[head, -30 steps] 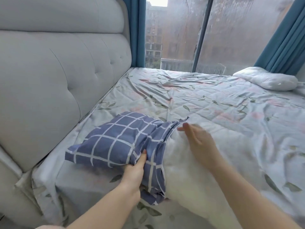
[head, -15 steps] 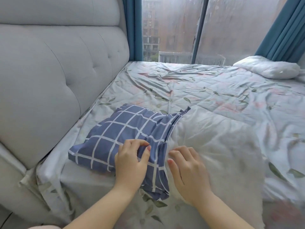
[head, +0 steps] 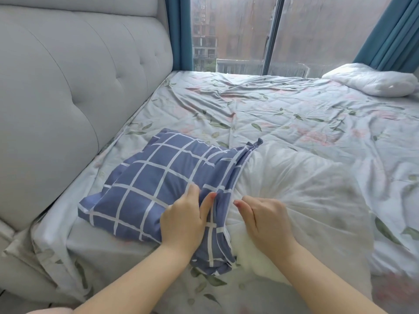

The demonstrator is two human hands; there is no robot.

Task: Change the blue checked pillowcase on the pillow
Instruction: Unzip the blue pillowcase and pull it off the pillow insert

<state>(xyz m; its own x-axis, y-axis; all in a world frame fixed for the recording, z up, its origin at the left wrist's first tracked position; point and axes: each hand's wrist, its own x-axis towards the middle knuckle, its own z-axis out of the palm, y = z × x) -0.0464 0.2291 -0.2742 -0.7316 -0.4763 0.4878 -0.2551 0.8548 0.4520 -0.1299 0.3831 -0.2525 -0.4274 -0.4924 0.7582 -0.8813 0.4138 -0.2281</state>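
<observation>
Centrally, the left hand [head: 183,219] is seen curled on the pillowcase [head: 154,177], a bunched fold of the blue checked cloth being pinched between thumb and fingers near its open edge. Just beside it, the right hand [head: 267,220] is clenched on the white pillow [head: 306,196], its fingers curled into the fabric right at the pillowcase's edge; creases in the pillow are drawn towards this grip.

Only the left end of the pillow is covered by the pillowcase, which is gathered in folds there, while the larger part of the pillow is left bare to the right. Both are laid on the near side of the bed [head: 283,114], which is covered with a wrinkled pale sheet printed with leaves and pink flowers.

A grey tufted headboard [head: 68,98] is set along the bed's left side. A second pillow [head: 374,81], white, is placed at the far right corner. Beyond it, a large window [head: 238,30] is framed by blue curtains [head: 179,30].
</observation>
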